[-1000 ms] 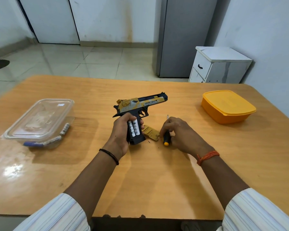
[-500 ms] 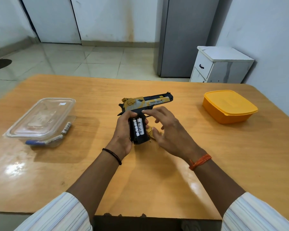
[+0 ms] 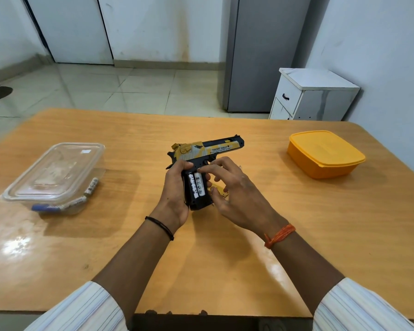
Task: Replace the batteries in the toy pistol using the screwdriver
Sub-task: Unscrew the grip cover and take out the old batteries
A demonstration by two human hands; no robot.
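White batteries (image 3: 197,185), two of them side by side, sit exposed in the open grip of the gold-and-black toy pistol (image 3: 207,151), and that is where we see the trouble lying. Our left hand (image 3: 175,187) wraps its fingers round the grip from behind and holds the toy upright just above the wooden table (image 3: 296,235), barrel pointing right. Our right hand (image 3: 234,189) is spread and relaxed, holding nothing, its index fingertip (image 3: 201,170) resting at the top end of the batteries. If we are about to pry a cell out, we judge the main risk to be a slip: a cell sprung free of its contact could jump from the bay and roll across the smooth tabletop towards an edge. Pushing hard with one finger could also twist the toy in the left hand, since only the grip is held. The yellow compartment cover (image 3: 219,190) lies on the table just beside the grip, mostly hidden under the right hand, so a careless sweep could knock it away; we cannot see the screw or the screwdriver at all. More batteries (image 3: 91,187) lie beside the clear plastic container (image 3: 53,175) at left, well apart from us, so old and new could get mixed there
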